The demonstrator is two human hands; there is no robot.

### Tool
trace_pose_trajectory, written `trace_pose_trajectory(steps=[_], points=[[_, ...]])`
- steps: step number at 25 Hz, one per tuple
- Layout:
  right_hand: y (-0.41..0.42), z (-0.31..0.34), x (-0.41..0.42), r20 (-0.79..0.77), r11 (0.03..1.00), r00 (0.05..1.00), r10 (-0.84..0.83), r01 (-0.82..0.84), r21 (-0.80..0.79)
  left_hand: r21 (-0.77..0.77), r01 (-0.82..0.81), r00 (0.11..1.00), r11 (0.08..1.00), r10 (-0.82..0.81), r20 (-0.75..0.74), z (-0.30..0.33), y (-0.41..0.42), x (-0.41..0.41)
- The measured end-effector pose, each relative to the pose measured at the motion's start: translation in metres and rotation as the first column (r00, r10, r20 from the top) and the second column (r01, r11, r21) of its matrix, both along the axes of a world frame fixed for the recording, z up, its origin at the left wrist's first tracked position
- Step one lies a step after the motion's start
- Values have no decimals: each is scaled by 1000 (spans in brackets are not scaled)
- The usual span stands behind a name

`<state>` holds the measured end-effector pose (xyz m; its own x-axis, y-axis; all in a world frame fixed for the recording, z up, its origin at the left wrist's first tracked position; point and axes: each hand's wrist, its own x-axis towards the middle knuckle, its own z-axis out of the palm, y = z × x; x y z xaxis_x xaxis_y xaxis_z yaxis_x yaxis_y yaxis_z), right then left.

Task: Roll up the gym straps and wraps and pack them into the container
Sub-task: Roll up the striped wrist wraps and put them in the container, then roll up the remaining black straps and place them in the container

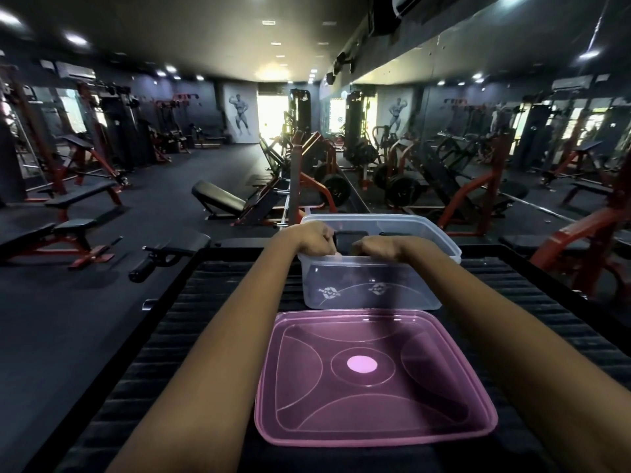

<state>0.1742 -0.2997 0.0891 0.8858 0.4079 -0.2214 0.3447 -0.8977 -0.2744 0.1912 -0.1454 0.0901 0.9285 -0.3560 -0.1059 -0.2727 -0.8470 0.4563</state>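
Reaching forward over the near rim of a clear plastic container (372, 288), both bare forearms stretch out from the bottom of the view. Left hand (309, 241) is curled, knuckles up, fingers bent down inside the container at its near-left part; something pale shows just under the fingers, too small to identify. Right hand (379, 250) is likewise curled into a loose fist just over the near rim, fingers tucked under; cannot tell what, if anything, it grips. Between and beyond the two hands, dark items (348, 242) lie inside the container, likely the straps or wraps, their shape mostly hidden. Container sits on a black ribbed surface (211, 336), toward its far side. Pink translucent lid (374, 384) lies flat on the same surface just in front of the container, between the forearms, apart from the container. Gym floor beyond holds benches (75, 233) and red-framed machines (317, 172); a mirror wall (478, 131) runs along the right.
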Motion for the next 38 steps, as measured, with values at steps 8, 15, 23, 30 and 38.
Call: trace_pose_trajectory(steps=[8, 15, 23, 30, 38], points=[[-8, -4, -10, 201, 961, 975, -92, 34, 274, 14, -28, 992, 999, 26, 127, -9, -1, -13], [-17, -14, -30, 488, 920, 856, -171, -39, 390, -263, 59, 940, 963, 35, 339, -18, 18, -47], [-14, -39, -126, 512, 816, 824, -241, -114, 567, -513, 150, 895, 845, 103, 433, -48, 24, -141], [-21, -68, -185, 262, 864, 951, -167, 13, 504, -521, 56, 979, 852, 54, 194, -72, 17, -204], [-30, -56, -219, -101, 831, 995, 19, 40, 555, -475, 210, 978, 854, -182, 105, -68, 19, -254]])
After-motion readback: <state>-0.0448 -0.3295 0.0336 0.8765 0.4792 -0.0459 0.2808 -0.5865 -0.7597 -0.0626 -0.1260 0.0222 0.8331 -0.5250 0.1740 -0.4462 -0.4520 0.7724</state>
